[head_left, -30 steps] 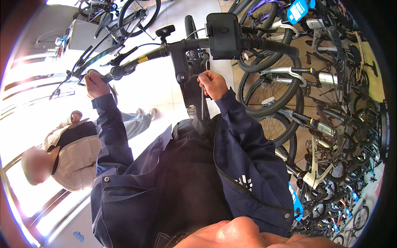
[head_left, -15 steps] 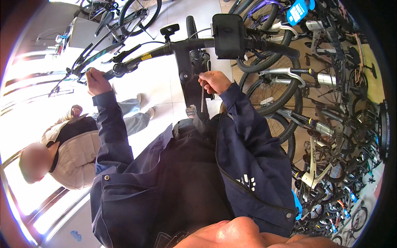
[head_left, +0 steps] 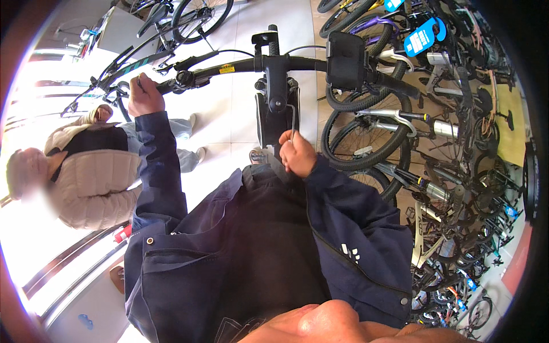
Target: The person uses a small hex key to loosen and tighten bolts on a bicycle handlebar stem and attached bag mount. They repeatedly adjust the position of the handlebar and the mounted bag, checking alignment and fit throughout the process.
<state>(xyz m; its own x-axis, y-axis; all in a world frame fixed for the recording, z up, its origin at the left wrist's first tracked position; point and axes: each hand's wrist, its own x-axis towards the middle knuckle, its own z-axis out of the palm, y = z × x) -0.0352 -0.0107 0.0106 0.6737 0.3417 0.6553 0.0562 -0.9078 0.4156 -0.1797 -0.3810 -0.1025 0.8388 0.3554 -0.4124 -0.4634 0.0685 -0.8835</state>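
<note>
An L-shaped hex key (head_left: 292, 121) is pinched in the right hand (head_left: 297, 153), its long arm upright, its short arm reaching left into the stem (head_left: 276, 86) at the handlebar's (head_left: 229, 66) middle. The handlebar's left end is gripped by the left hand (head_left: 144, 96).

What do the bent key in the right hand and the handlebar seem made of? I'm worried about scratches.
The bent key looks like bare bright steel: thin, silvery, glinting. The handlebar looks like metal with a black painted or anodised finish, smooth with faint sheen; which metal is unclear. The right hand holds the key; the left hand grips the bar's end.
</note>
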